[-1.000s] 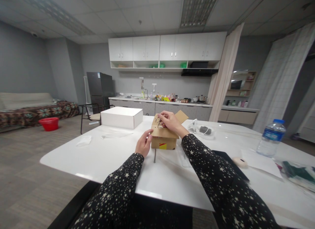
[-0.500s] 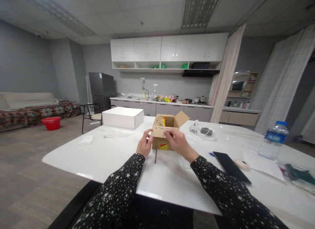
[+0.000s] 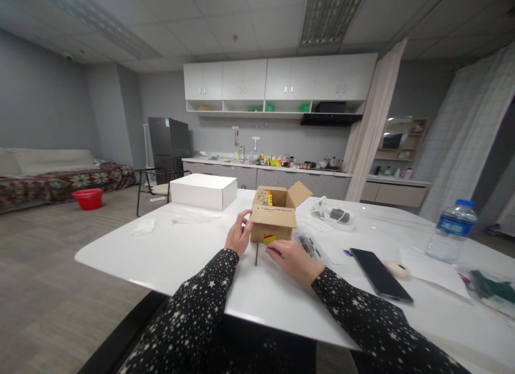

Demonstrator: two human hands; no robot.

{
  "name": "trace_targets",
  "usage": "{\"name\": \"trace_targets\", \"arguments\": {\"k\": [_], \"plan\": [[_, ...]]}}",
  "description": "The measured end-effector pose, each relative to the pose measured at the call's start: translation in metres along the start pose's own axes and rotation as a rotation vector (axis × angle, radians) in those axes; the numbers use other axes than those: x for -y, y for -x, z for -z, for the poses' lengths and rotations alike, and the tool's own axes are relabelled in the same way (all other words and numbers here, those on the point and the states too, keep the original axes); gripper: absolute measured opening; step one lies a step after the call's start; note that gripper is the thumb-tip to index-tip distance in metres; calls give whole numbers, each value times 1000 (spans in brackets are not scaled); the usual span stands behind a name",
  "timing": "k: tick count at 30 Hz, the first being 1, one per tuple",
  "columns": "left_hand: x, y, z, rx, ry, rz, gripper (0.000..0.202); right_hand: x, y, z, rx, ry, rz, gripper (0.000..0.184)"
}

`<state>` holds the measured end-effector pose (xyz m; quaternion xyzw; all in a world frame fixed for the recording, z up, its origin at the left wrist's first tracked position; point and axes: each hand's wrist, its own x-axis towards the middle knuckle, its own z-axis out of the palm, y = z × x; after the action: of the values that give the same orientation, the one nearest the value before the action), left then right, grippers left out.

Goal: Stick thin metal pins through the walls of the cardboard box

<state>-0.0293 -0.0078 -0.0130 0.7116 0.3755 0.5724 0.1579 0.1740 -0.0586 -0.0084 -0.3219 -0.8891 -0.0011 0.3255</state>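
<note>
A small open cardboard box (image 3: 273, 218) stands on the table before me, its front flap folded outward with a row of small holes or studs along the fold. My left hand (image 3: 238, 235) grips the box's left front corner, thumb and fingers at the flap's edge. Lower down, my right hand (image 3: 293, 258) is just in front of the box, its fingers curled together; whatever they hold, if anything, is hidden. A thin dark metal rod (image 3: 256, 255) with a wider near end lies left of those fingertips. Beside the right hand is a clear plastic bag or tray (image 3: 311, 246) of small metal pieces.
A white box (image 3: 204, 191) stands at the back left of the white table (image 3: 173, 256). To the right are a phone (image 3: 380, 275), a round beige object (image 3: 398, 269), a water bottle (image 3: 451, 232) and a white corded device (image 3: 340, 217). Crumpled tissue (image 3: 143, 227) lies left.
My right hand has come off the box's front flap and moved down toward the tabletop near the metal rod. The small metal pieces beside it now show. My left hand stays at the box.
</note>
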Motion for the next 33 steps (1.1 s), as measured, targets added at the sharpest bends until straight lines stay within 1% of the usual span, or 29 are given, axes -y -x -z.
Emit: {"name": "trace_targets", "arguments": {"k": [2, 4, 6, 10, 15, 19, 24, 29, 33], "plan": [[0, 2, 2, 2, -6, 2, 41, -1, 1, -9, 35, -33, -97, 16], [0, 3, 3, -1, -7, 4, 41, 2, 2, -15, 51, -49, -178, 15], [-1, 5, 4, -4, -9, 5, 41, 8, 3, -19, 78, -56, -217, 16], [-4, 9, 6, -5, -21, 12, 41, 22, 4, -24, 149, -99, -178, 24], [-3, 10, 8, -5, -29, 6, 41, 23, 4, -28, 154, -106, -143, 33], [-5, 10, 11, -7, -25, 4, 41, 23, 3, -27, 164, -113, -148, 32], [-11, 14, 16, -6, -34, 16, 42, 30, 2, -27, 169, -130, -136, 34], [-7, 15, 23, -5, -35, 16, 42, 36, -3, -31, 186, -148, -130, 36], [-5, 16, 29, -9, -41, 6, 41, 41, -6, -36, 201, -143, -137, 33]]}}
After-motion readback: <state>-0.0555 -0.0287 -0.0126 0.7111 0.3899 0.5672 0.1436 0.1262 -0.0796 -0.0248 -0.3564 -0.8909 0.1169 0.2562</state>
